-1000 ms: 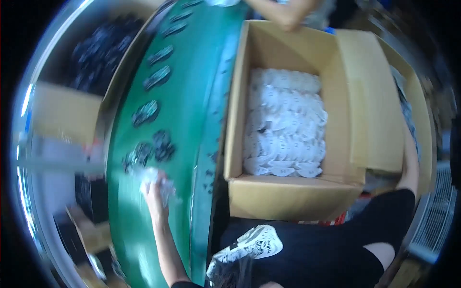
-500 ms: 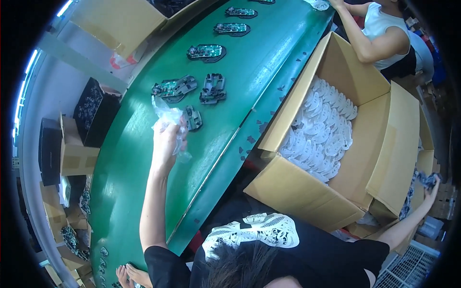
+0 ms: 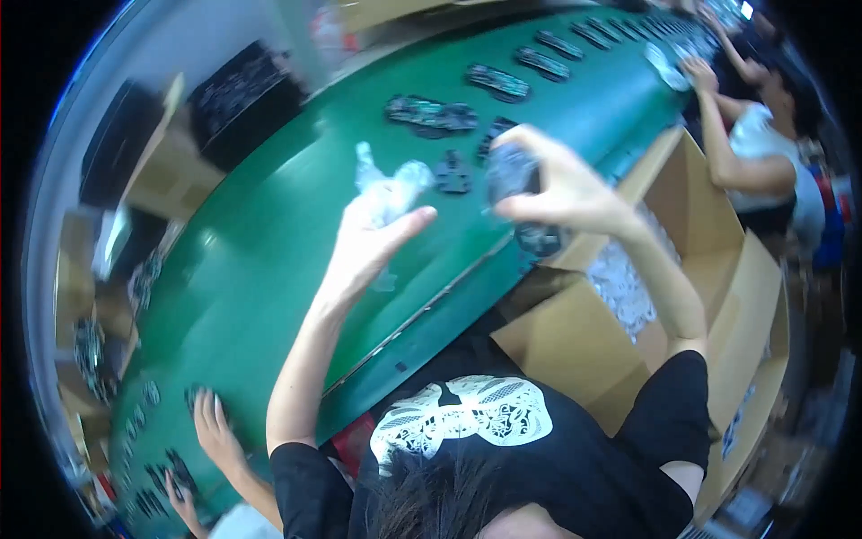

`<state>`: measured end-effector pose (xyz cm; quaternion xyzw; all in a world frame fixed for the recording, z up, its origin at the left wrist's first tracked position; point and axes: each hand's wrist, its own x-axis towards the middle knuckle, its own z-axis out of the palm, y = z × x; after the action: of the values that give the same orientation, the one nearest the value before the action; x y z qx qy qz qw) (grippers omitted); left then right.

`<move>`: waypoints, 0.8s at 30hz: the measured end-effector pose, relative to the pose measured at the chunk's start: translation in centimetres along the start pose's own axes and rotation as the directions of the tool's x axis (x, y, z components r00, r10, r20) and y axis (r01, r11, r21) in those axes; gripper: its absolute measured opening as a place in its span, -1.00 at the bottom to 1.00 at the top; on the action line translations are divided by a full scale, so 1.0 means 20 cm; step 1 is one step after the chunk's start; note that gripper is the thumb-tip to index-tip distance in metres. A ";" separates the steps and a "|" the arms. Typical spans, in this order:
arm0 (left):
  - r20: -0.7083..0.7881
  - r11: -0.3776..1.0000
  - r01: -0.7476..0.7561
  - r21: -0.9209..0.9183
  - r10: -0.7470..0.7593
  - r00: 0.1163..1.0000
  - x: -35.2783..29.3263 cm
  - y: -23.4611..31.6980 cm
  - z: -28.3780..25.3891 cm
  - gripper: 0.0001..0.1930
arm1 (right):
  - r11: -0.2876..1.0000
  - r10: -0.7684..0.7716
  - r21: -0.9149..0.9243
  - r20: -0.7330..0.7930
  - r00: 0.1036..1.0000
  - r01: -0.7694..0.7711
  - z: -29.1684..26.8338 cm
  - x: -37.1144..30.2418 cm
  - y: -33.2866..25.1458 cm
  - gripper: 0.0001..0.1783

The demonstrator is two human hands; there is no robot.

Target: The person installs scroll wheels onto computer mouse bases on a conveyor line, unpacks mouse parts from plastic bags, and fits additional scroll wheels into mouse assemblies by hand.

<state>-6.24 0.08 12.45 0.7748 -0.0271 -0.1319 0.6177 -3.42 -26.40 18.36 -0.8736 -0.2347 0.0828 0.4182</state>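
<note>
Over the green conveyor belt, my left hand is closed around a crumpled clear plastic bag, its thumb stuck out to the right. My right hand grips dark plastic parts between thumb and fingers; they look wrapped in clear film, though motion blurs them. Another dark piece shows just below that hand. Beyond my hands lies a small grey plastic part on the belt. Farther back is a dark housing with a green circuit board.
A row of circuit-board housings runs to the far right. An open carton with white plastic pieces stands at right. A co-worker in a white top is at far right; another person's hand touches a part at lower left.
My right hand has swung from the carton at far right to above the belt, bringing dark parts. My left hand still holds the bag. The view has turned.
</note>
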 end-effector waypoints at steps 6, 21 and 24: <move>-0.130 0.986 0.117 -0.120 -0.133 0.983 -0.12 -0.19 -0.08 -0.70 | 0.873 -0.050 -0.436 0.363 0.930 0.217 0.43 0.26 -0.07 -0.21; 0.054 0.837 -0.388 0.386 0.399 0.915 -0.06 -0.07 0.08 -0.56 | 0.946 -0.011 -0.323 -0.006 1.000 0.009 0.32 -0.16 0.20 -0.55; 0.162 0.690 -0.457 0.561 0.449 0.879 -0.07 -0.12 0.14 -0.51 | 0.925 -0.073 -0.372 0.045 0.996 0.085 0.31 -0.14 0.23 -0.64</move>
<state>-8.60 -1.78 9.76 0.8943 -0.2599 0.0348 0.3625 -6.42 -25.96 10.83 -0.9256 -0.2874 0.0330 0.2439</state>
